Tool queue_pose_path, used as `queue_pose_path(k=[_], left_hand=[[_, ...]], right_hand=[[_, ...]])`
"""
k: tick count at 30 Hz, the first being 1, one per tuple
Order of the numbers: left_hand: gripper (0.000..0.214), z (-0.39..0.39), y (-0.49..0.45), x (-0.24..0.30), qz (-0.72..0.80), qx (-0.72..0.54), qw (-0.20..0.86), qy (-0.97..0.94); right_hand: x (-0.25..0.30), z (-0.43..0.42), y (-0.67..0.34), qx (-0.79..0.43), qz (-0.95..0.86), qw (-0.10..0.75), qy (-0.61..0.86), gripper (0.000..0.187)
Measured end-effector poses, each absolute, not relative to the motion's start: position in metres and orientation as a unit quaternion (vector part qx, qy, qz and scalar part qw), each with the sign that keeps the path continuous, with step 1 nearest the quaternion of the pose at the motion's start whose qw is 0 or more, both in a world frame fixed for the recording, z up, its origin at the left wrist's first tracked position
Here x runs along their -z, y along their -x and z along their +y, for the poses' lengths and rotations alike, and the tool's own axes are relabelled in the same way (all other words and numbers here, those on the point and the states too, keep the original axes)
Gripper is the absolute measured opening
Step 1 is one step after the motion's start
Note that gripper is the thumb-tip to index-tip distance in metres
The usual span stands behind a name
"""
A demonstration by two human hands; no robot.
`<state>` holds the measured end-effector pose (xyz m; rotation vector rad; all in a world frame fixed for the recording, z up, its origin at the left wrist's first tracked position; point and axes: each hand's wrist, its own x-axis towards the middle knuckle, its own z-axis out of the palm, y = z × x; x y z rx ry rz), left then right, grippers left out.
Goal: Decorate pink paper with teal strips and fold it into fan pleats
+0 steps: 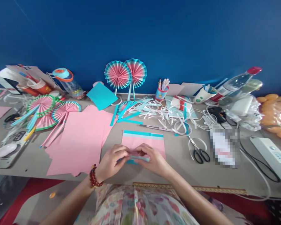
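Note:
A pink sheet of paper with blue and pale strips along its far edge lies on the table in front of me. Its near edge is turned up in a narrow fold. My left hand pinches the left part of that fold, fingers closed around it. Gripping the right part is my right hand, thumb below and fingers on top. A little blue shows under the fold, between the two hands. Left of my hands sits a stack of pink paper.
Black-handled scissors lie to the right, and a pen-shaped cutter lies beyond the sheet. Paper scraps cover the back. Pleated paper fans lean on the blue wall. A power strip is far right.

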<state>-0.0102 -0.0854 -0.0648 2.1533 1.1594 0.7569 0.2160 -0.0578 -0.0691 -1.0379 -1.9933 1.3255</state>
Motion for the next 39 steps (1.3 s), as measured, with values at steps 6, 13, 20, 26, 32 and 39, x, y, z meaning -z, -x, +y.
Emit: queue_pose_path(k=[6,13,20,26,32,39], left_hand=[[0.015,-0.084,0.013,0.068,0.424,-0.281,0.278,-0.815],[0.034,-0.078,0.044,0.084,0.43,-0.145,0.161,-0.876],[0.037,-0.098,0.022,0.097,0.485,-0.165,0.133,-0.849],[0.034,-0.105,0.016,0.094,0.481,-0.214,0.165,-0.834],[0.027,-0.108,0.02,0.093,0.481,-0.228,0.179,-0.827],[0.031,-0.106,0.031,0.094,0.451,-0.198,0.195,-0.848]], right_hand=[[0.064,-0.058,-0.216,-0.51,-0.735,0.235,0.381,0.009],[0.078,-0.054,-0.248,-0.51,-0.695,0.242,0.446,0.02],[0.073,-0.054,-0.252,-0.491,-0.684,0.258,0.475,0.015],[0.066,-0.053,-0.231,-0.483,-0.752,0.2,0.401,0.01],[0.079,-0.041,-0.223,-0.519,-0.731,0.169,0.409,0.009],[0.087,-0.034,-0.229,-0.566,-0.686,0.183,0.419,0.012]])
